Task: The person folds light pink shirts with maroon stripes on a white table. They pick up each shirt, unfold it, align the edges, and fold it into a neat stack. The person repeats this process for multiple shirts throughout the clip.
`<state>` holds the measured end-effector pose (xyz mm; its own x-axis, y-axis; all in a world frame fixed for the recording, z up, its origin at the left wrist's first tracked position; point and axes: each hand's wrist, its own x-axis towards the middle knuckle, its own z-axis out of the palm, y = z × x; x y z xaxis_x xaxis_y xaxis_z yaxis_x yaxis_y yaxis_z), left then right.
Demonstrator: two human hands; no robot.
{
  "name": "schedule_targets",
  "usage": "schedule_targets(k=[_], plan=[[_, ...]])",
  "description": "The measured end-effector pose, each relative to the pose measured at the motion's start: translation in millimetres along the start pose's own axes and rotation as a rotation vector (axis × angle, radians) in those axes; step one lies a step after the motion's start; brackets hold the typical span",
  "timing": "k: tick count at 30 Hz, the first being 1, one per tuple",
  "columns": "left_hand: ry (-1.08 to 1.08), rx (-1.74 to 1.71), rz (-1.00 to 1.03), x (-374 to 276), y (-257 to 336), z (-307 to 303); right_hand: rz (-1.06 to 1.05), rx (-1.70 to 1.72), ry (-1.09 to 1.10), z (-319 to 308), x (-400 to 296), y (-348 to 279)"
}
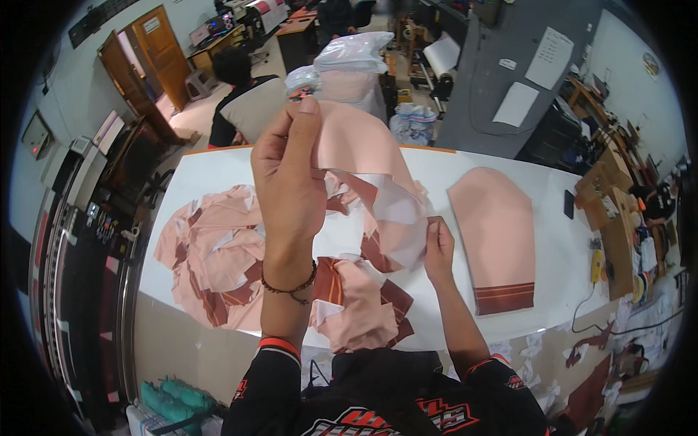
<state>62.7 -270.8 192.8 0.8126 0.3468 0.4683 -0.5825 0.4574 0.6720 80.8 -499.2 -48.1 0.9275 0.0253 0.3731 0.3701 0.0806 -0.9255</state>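
Observation:
My left hand [289, 147], with a beaded bracelet on its wrist, is raised in front of me. Its thumb and fingers pinch the edge of a pink fabric panel [354, 136]. A small orange and black item [300, 94] shows at the thumb tip, too unclear to name. Lower and to the right, my right hand [439, 242] grips another edge of the same panel, whose whitish underside is turned partly towards me. Below it lies a heap of pink and brown fabric pieces [360, 305]. A larger crumpled heap [218, 245] spreads to the left of my forearm.
On the white table [561, 261], a stack of sleeve-shaped pink panels [493, 234] with brown striped ends lies right. A phone [569, 204] and a yellow corded tool [597, 266] sit near the right edge. A person [234, 82] is beyond the table, beside plastic-wrapped bundles [354, 54].

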Motion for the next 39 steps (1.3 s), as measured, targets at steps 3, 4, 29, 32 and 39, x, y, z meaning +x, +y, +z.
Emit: schedule_targets(k=[3, 4, 29, 32, 39], plan=[[-0.015, -0.044, 0.003, 4.3, -5.5, 11.9, -0.101, -0.284, -0.072, -0.4, -10.8, -25.5], [-0.034, -0.068, 0.011, 8.7, -8.7, 15.4, -0.105, -0.421, -0.117, -1.6, -17.3, -31.4], [-0.549, 0.843, -0.176, -195.3, -221.8, -84.4, 0.481, 1.020, 0.256, -53.2, -40.0, -7.5], [-0.494, 0.939, -0.075, -185.5, -226.3, -100.4, 0.514, 0.945, 0.337, -62.1, -28.7, -20.8], [-0.550, 0.793, -0.028, -192.0, -224.3, -48.6, 0.501, 0.984, 0.343, -79.4, -25.8, -27.2]])
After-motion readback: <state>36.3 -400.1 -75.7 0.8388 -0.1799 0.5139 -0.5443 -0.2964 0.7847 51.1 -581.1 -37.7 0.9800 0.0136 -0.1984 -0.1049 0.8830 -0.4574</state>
